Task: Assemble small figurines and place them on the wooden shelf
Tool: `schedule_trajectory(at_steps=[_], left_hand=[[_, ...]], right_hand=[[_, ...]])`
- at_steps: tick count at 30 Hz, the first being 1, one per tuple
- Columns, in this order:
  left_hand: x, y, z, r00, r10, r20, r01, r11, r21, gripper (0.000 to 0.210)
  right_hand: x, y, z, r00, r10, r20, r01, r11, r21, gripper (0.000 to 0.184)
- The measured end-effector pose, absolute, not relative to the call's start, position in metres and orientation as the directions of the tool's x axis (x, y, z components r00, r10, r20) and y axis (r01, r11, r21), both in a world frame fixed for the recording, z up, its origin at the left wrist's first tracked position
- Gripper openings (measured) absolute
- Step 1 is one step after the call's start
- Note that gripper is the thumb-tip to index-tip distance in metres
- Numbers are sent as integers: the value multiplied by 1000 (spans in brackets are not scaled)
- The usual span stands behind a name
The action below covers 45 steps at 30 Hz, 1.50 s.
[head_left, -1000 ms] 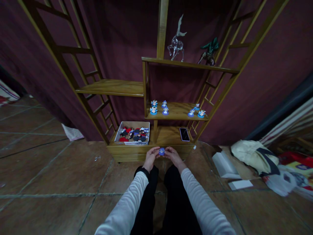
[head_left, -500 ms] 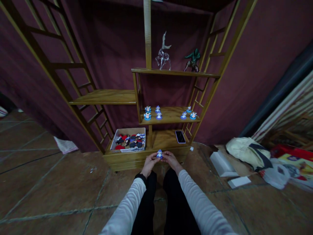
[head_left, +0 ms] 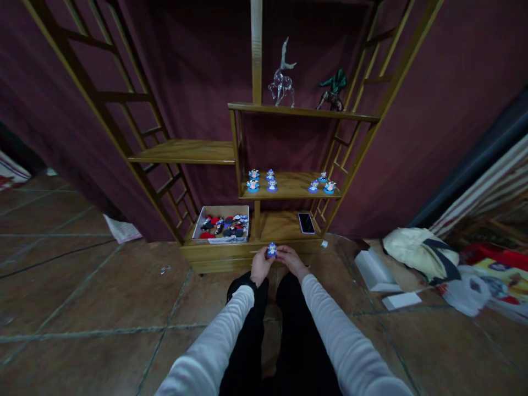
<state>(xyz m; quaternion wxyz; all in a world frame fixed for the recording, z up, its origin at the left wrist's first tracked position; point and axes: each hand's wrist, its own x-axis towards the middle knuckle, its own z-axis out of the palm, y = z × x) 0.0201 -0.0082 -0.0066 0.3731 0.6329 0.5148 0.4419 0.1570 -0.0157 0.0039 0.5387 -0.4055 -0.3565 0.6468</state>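
Between my two hands is a small purple-and-white figurine (head_left: 271, 250), held upright in front of the low shelf. The fingers of my left hand (head_left: 261, 265) grip it from the left, while my right hand (head_left: 291, 260) pinches its right side. Beyond them, several similar figurines stand on the middle shelf (head_left: 286, 190): a purple pair (head_left: 271, 185) and a blue pair (head_left: 253, 186) at the left, others (head_left: 313, 186) at the right. A white cardboard box (head_left: 246, 223) on the bottom shelf holds a jumble of red, black and white figurines.
A phone (head_left: 306, 223) lies on the bottom shelf at the right. Higher up stand a clear deer ornament (head_left: 282, 85) and a green figure (head_left: 333, 91). On the floor to the right are white boxes (head_left: 375, 272), a cream bag (head_left: 421, 250) and plastic bags (head_left: 466, 291).
My view has shifted slightly, so the shelves sit higher and further right. Both hands still hold the figurine, and the left hand has turned a little around it.
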Motion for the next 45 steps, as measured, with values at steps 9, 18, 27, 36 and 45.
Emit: schedule_trajectory(at_steps=[9,18,27,36,45], left_hand=[[21,-32,17,322,886,333,781,-447,435,51],[12,-30,30,546,771,326,782,-609,132,56],[10,-26,30,555,768,320,720,-636,277,52],[10,-25,26,551,763,338,673,-646,360,54],[11,-28,27,576,763,293,682,-646,343,55]], right_hand=[[161,-17,3,-61,990,-129,-404,-142,-904,31],[165,-12,-1,-106,985,-135,-397,-166,-903,28],[165,-7,-7,-49,980,-194,-359,-198,-912,26],[166,-6,-5,-52,981,-185,-311,-192,-931,24],[170,-9,-7,-77,978,-194,-392,-209,-896,28]])
